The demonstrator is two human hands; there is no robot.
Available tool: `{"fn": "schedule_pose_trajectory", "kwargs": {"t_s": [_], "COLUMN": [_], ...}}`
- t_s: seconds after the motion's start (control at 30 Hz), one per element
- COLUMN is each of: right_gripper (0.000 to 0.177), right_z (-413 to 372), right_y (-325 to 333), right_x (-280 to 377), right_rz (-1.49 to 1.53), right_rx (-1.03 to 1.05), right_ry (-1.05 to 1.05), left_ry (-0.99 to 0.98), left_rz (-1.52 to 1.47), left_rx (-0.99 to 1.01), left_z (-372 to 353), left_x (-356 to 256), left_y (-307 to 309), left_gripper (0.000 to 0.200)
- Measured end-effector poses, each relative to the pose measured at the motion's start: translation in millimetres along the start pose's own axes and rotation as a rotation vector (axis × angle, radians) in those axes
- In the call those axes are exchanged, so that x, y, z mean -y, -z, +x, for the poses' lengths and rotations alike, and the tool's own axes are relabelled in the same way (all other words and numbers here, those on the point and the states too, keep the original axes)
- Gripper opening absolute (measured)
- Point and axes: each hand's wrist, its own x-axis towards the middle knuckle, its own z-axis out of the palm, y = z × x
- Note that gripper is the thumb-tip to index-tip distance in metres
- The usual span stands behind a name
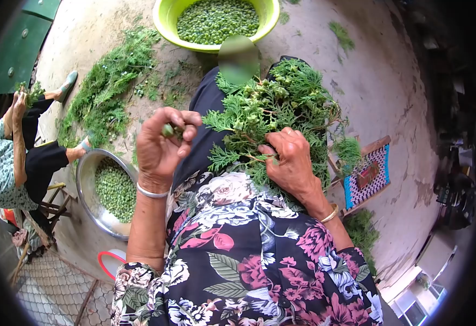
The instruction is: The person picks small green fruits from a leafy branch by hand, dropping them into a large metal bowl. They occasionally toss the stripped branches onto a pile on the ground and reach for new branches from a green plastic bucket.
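A leafy heap of cypress sprigs [297, 92] with small green cones lies across my dark-trousered lap. My right hand [291, 160] is closed on a sprig stem at the near side of the heap. To the left of it, raised above my thigh, my left hand [162, 141] curls its fingers around a few green cones [168, 130]. Ahead of my knees a yellow-green basin [164, 30] holds many loose green cones. More of them fill the bottom of a metal basin [88, 209] on the floor at my left.
Cut greenery [105, 81] is strewn on the concrete floor at the front left. A seated person [4, 163] at far left holds a sprig. On my right stands a low woven stool [368, 174]. A red-rimmed container [110, 263] sits near my left elbow.
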Motion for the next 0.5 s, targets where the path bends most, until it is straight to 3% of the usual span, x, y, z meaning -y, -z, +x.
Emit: {"fn": "schedule_pose_trajectory", "kwargs": {"t_s": [0.1, 0.17, 0.2, 0.3, 0.4, 0.5], "right_gripper": [0.013, 0.013, 0.014, 0.013, 0.014, 0.014], "right_z": [0.1, 0.9, 1.1, 1.1, 1.5, -1.5], "right_y": [-1.7, -2.2, -2.5, -4.3, -5.3, -4.3], "right_x": [-0.2, 0.9, 1.7, 2.6, 3.5, 1.6], "right_rz": [-0.023, -0.027, -0.040, -0.064, -0.069, -0.051], "right_rx": [0.013, 0.014, 0.008, -0.007, -0.032, -0.032], "right_ry": [0.009, 0.016, 0.023, 0.035, 0.037, 0.032], "left_ry": [-0.064, -0.352, -0.326, -0.464, -0.454, -0.132], "left_rz": [0.533, 1.062, 1.302, 1.563, 1.451, 0.601], "left_rx": [-0.195, -0.225, -0.170, -0.098, -0.135, -0.334], "left_z": [-5.3, -1.6, -2.7, 7.2, 7.7, 8.5], "left_x": [17.2, 42.2, 41.5, 56.8, 57.1, 40.6], "left_y": [-28.4, -39.3, -45.2, -39.9, -35.9, -28.6], "left_gripper": [0.010, 0.015, 0.021, 0.016, 0.012, 0.008]}}
